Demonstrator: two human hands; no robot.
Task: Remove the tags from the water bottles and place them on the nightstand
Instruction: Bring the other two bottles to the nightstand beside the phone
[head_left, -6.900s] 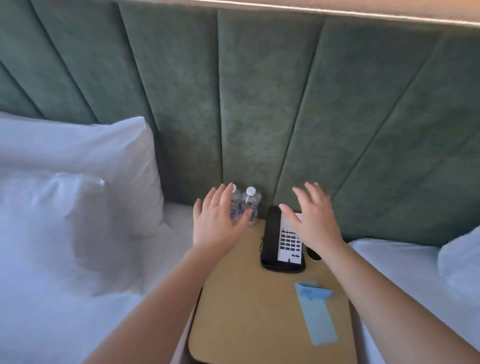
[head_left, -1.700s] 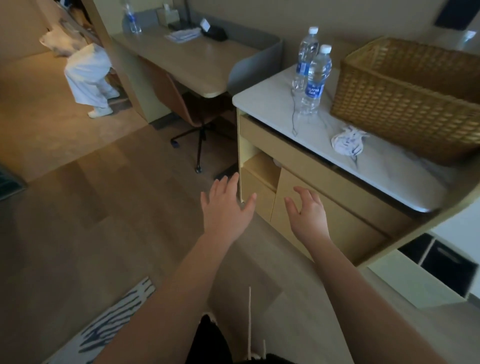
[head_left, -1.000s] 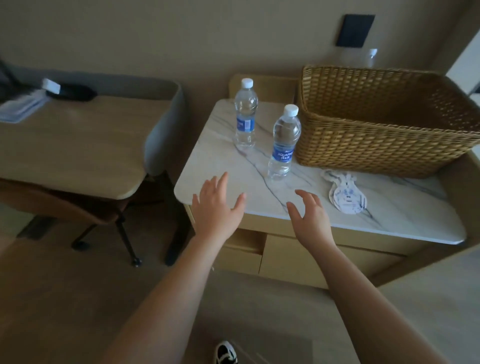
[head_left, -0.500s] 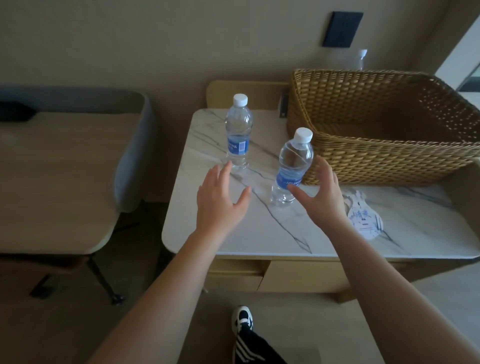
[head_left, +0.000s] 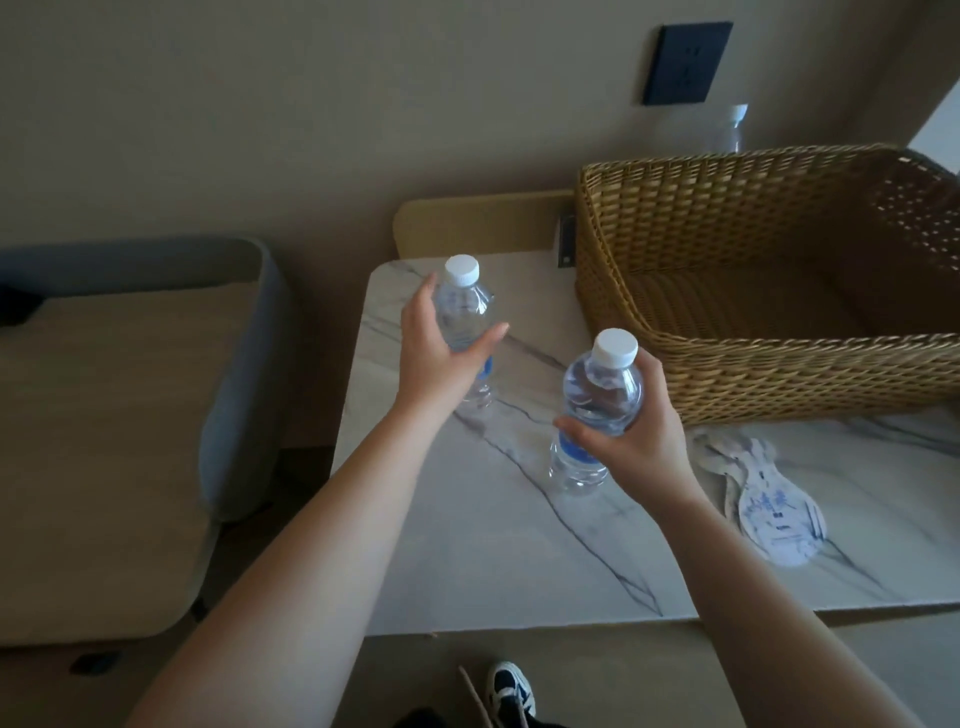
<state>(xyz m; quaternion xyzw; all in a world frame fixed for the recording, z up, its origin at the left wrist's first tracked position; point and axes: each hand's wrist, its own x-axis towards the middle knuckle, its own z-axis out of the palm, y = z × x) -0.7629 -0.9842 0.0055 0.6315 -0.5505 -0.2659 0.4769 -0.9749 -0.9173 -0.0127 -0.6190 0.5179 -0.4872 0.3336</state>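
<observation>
Two clear water bottles with white caps and blue labels are over a white marble counter. My left hand wraps around the far bottle, which stands near the counter's back left. My right hand grips the near bottle by its upper body; whether its base touches the marble, I cannot tell. Neither bottle shows a tag on its neck. A small pile of white paper tags lies on the counter to the right of my right wrist.
A large woven wicker basket fills the counter's back right, close to the near bottle. A wooden desk with a grey raised edge stands to the left. A dark wall socket sits above the basket. My shoe shows below the counter edge.
Both hands have reached forward from open poses and closed around the bottles, left on the far one and right on the near one. The view has moved closer to the counter.
</observation>
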